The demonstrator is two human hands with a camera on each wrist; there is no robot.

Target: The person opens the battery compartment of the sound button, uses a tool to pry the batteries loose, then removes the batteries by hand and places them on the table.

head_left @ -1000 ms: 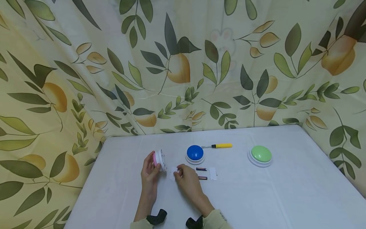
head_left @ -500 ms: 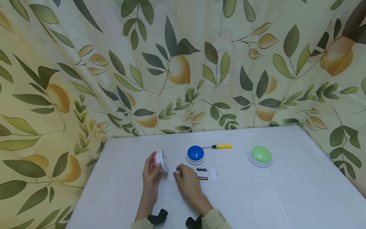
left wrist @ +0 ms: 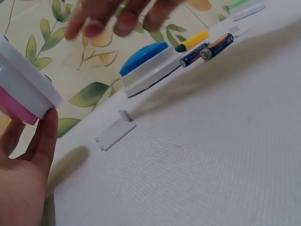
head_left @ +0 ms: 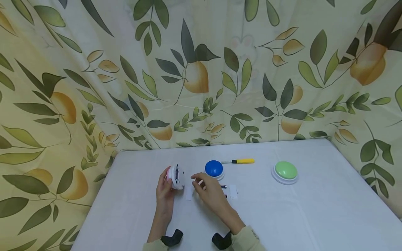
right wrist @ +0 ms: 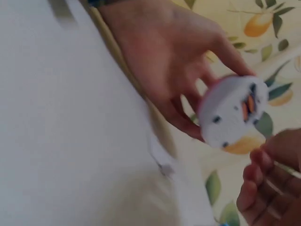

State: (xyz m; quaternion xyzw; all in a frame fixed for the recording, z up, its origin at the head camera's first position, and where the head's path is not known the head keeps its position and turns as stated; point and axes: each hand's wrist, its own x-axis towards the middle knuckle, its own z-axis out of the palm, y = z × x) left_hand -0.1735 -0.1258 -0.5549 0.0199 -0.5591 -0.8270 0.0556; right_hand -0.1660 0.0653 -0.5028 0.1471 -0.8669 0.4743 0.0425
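In the head view my left hand (head_left: 164, 195) holds a pink-and-white round push button (head_left: 177, 177) on its edge, fingers and thumb around the rim. Its underside faces my right hand. In the right wrist view the battery slot (right wrist: 249, 107) is uncovered, with orange-and-black batteries inside. My right hand (head_left: 209, 193) hovers just right of the button with loosely bent fingers, and nothing shows between them. Beneath, a small white battery cover (left wrist: 115, 132) lies on the table. Two loose batteries, one of them (left wrist: 218, 46) nearer, lie beyond, partly hidden by my right hand in the head view.
A blue push button (head_left: 214, 168) stands behind my right hand, with a yellow-handled screwdriver (head_left: 245, 161) beside it. Another white cover (head_left: 233, 191) lies to the right of the batteries. Farther right sits a green push button (head_left: 285, 170). A leaf-patterned curtain (head_left: 201, 115) hangs behind the table.
My right hand has risen from near the white cover, its fingers spreading a little and its wrist shifting right. The left hand has turned the pink button's underside more into view.
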